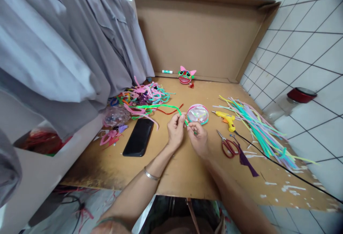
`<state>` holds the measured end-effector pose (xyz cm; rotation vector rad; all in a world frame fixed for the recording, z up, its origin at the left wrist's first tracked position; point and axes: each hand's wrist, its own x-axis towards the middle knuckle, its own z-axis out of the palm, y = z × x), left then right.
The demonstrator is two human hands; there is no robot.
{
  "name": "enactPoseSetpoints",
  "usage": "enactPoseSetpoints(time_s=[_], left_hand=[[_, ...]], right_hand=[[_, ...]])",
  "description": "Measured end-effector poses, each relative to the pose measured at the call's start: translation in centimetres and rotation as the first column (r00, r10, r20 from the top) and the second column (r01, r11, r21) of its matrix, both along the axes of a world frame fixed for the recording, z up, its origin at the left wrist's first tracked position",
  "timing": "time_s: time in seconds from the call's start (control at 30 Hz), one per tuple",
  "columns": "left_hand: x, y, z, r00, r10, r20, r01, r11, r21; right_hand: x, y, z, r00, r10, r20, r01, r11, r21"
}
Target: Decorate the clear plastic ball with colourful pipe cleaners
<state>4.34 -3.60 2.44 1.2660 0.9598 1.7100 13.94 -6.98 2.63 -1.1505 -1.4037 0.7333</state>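
Head view: the left hand (176,130) pinches a green pipe cleaner (174,107) and the right hand (197,137) pinches its near end, above the table (184,176), beside a round dish (198,105). The long tail reaches the tangled pile (147,92), its tip hard to make out; a sharp pull could snag it there, and a loose pinch could let it slip.

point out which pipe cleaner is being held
The bright green pipe cleaner, pinched by the left hand and right hand; the others lie unheld, mostly in the tangled pile or the straight bundle.
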Motion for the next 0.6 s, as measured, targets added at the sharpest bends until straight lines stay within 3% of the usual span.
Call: enactPoseSetpoints(time_s=[0.27,0.6], left_hand=[[-0.1,0.4,0.1,0.998,-0.015,0.057,0.016,1.000,-0.024],[-1.8,2.5,0.9,0.962,0.112,0.251,-0.100,0.993,-0.060]], right_hand=[[0.5,0.1,0.8,0.996,0.064,-0.059,-0.068,0.995,-0.076],[1.4,0.2,1.7,0.974,0.160,-0.158,-0.189,0.964,-0.189]])
